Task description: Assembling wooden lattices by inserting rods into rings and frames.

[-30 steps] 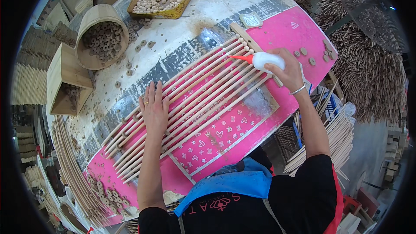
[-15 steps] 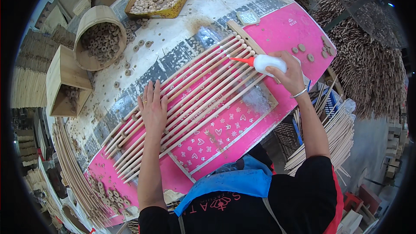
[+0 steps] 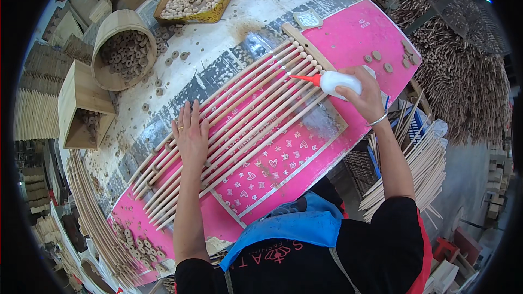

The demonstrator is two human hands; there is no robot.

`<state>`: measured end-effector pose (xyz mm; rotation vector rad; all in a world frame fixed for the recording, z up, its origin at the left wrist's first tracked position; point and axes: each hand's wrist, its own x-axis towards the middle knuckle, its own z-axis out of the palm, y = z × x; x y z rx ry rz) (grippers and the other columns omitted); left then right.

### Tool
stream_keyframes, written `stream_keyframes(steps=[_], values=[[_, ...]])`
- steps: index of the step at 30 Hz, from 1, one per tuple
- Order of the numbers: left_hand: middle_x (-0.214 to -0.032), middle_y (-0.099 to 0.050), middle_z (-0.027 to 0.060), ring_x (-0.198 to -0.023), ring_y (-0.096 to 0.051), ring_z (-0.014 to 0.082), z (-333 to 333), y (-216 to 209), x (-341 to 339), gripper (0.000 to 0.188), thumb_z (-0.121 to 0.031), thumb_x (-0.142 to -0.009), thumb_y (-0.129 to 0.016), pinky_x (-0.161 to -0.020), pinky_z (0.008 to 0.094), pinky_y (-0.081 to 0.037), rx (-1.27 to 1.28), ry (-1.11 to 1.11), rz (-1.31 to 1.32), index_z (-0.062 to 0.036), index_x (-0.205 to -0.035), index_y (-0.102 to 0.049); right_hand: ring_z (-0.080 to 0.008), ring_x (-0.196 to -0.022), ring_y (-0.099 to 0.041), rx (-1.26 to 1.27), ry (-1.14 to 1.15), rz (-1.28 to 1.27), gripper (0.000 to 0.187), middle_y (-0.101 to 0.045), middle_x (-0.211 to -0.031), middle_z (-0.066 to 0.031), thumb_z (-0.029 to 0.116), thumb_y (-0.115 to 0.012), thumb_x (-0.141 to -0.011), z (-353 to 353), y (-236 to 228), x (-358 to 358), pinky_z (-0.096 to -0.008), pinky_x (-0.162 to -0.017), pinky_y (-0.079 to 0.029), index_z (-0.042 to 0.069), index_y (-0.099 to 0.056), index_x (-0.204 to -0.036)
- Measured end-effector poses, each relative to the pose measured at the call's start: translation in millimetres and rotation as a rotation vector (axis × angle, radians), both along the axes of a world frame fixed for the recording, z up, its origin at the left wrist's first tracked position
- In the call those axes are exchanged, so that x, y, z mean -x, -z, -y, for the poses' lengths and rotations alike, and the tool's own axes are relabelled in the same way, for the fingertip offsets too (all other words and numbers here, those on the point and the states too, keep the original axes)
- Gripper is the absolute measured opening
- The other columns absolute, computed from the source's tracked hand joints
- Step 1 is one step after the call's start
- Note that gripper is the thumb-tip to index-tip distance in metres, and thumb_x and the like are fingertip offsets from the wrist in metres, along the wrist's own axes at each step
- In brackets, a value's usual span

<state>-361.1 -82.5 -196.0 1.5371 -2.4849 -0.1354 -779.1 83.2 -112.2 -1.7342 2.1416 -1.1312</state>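
Observation:
A row of thin wooden rods lies side by side, slanting across the pink sheet. Their far right ends carry small round wooden balls along a flat wooden bar. My left hand rests flat on the rods, fingers extended and holding nothing. My right hand is wrapped round a white squeeze bottle with a red nozzle, tipped sideways. The nozzle points left, its tip at a rod near the balls, where small white spots show. Wooden rings sit on some rods towards their left ends.
A wooden bucket of rings lies tipped at the left, beside a wooden box. Behind is a yellow tray of wooden balls. Loose discs lie at right. Bundled sticks stand right of me; long rods lie at left.
The nozzle tip has shifted slightly towards me across the rods. My left hand keeps its place on them. The whole view has moved a little.

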Motion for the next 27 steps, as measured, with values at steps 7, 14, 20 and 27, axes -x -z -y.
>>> stream_keyframes(steps=[7, 14, 20, 27], values=[[-0.163, -0.039, 0.0113, -0.152, -0.033, 0.0287, -0.2, 0.5, 0.0, 0.056, -0.032, -0.106, -0.052, -0.126, 0.0540, -0.017, 0.004, 0.003, 0.007, -0.0173, -0.159, -0.041, -0.0307, -0.093, -0.067, 0.012, 0.017, -0.021, 0.041, -0.068, -0.099, -0.0139, 0.026, -0.082, -0.080, -9.4, 1.9, -2.3, -0.0400, -0.082, -0.051, 0.004, -0.070, -0.112], [-0.162, -0.041, 0.0120, -0.152, -0.034, 0.0287, 0.3, 0.0, 0.6, 0.055, -0.032, -0.106, -0.051, -0.126, 0.0543, -0.017, 0.012, 0.014, 0.001, -0.0165, -0.159, -0.041, -0.0302, -0.093, -0.067, 0.005, 0.017, 0.047, 0.040, -0.068, -0.100, -0.0138, 0.023, -0.082, -0.080, -15.6, 7.4, -1.1, -0.0388, -0.083, -0.052, 0.004, -0.069, -0.113], [-0.162, -0.041, 0.0122, -0.152, -0.034, 0.0288, 0.7, 1.1, -0.6, 0.055, -0.033, -0.107, -0.050, -0.126, 0.0545, -0.017, 0.016, 0.015, 0.000, -0.0165, -0.159, -0.041, -0.0295, -0.094, -0.068, 0.013, 0.044, 0.044, 0.040, -0.069, -0.102, -0.0134, 0.022, -0.082, -0.080, -26.6, 6.2, -1.8, -0.0382, -0.083, -0.052, 0.004, -0.069, -0.113], [-0.162, -0.041, 0.0127, -0.152, -0.033, 0.0290, -0.2, 0.2, 0.9, 0.055, -0.034, -0.108, -0.049, -0.125, 0.0548, -0.018, 0.011, 0.015, 0.001, -0.0153, -0.158, -0.042, -0.0288, -0.093, -0.069, 0.001, 0.022, 0.036, 0.039, -0.069, -0.102, -0.0132, 0.024, -0.081, -0.081, -30.8, 3.9, -3.6, -0.0376, -0.082, -0.053, 0.004, -0.069, -0.112]])
